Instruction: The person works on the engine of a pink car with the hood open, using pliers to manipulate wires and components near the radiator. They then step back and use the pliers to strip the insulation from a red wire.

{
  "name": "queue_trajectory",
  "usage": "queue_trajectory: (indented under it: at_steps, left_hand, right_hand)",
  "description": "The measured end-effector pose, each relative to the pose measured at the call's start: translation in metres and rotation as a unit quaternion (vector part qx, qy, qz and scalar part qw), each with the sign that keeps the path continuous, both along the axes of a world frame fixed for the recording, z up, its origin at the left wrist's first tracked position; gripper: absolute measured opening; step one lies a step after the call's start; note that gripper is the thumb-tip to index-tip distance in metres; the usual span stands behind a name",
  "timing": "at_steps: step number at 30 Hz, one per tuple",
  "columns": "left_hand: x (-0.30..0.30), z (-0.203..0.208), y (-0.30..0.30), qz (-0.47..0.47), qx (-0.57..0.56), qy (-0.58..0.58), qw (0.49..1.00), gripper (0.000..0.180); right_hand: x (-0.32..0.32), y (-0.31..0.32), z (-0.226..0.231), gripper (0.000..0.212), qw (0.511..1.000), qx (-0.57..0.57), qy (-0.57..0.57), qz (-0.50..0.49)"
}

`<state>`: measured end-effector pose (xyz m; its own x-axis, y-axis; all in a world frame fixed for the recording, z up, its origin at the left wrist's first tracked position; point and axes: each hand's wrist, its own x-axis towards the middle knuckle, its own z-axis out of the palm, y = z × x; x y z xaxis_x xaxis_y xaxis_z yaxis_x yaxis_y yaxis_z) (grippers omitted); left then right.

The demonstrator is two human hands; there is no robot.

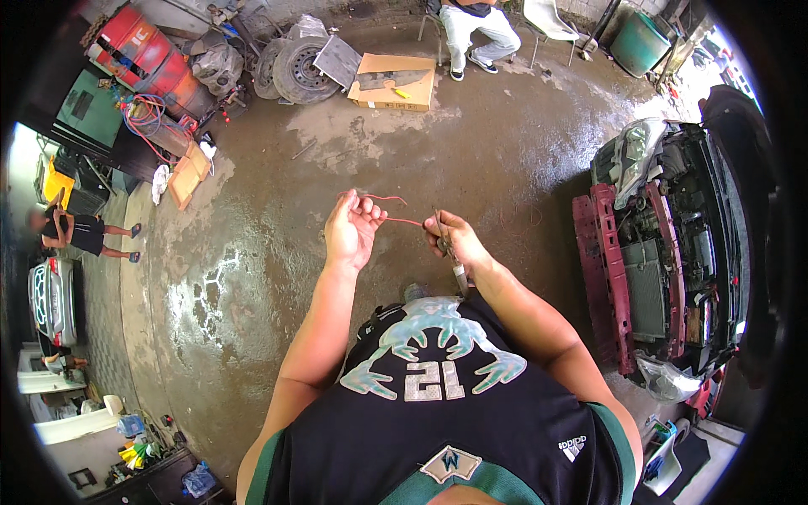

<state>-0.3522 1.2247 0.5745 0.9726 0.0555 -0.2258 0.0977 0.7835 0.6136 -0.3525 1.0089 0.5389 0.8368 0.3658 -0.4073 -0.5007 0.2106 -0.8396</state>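
A thin red wire (406, 221) runs between my two hands, held out in front of my chest above the wet floor. My left hand (353, 231) is closed on the wire with its fingertips pinched, and a loose bent end curves out over the top toward the right. In my right hand (459, 240) is a tool that looks like pliers (449, 246), its handles pointing down toward me. The wire's other end meets the fingertips of that hand. Whether the tool's jaws bite on the wire is too small to tell.
A car front (644, 269) with its bumper off stands at the right. Ahead are a cardboard box (421, 84), a wheel (301, 71) and a seated person (480, 34). Red drums (151, 59) stand far left, with another person (80, 231) below them. The concrete floor (278, 177) is wet.
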Motion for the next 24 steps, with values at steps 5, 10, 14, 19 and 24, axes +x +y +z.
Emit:
queue_trajectory:
  at_steps: [5,10,14,19,24]
  left_hand:
    - [0.007,0.001,0.011,-0.029,0.059,-0.025,0.998,0.03]
    - [0.005,0.017,-0.002,-0.109,0.092,-0.023,0.989,0.031]
    - [0.01,0.017,-0.01,-0.145,0.017,-0.022,0.989,0.029]
    - [0.018,0.011,0.0,-0.266,-0.092,-0.008,0.959,0.023]
    - [0.016,0.018,-0.001,-0.255,0.028,0.049,0.965,0.011]
  right_hand:
    - [0.005,-0.014,-0.009,0.016,0.999,0.023,-0.004,0.032]
    - [0.028,-0.02,0.021,0.045,0.994,-0.053,-0.067,0.07]
    - [0.032,0.005,0.028,0.047,0.989,-0.046,-0.091,0.106]
    - [0.047,0.017,0.022,0.032,0.985,0.029,-0.114,0.125]
    - [0.059,0.022,0.022,0.021,0.985,0.013,-0.125,0.122]
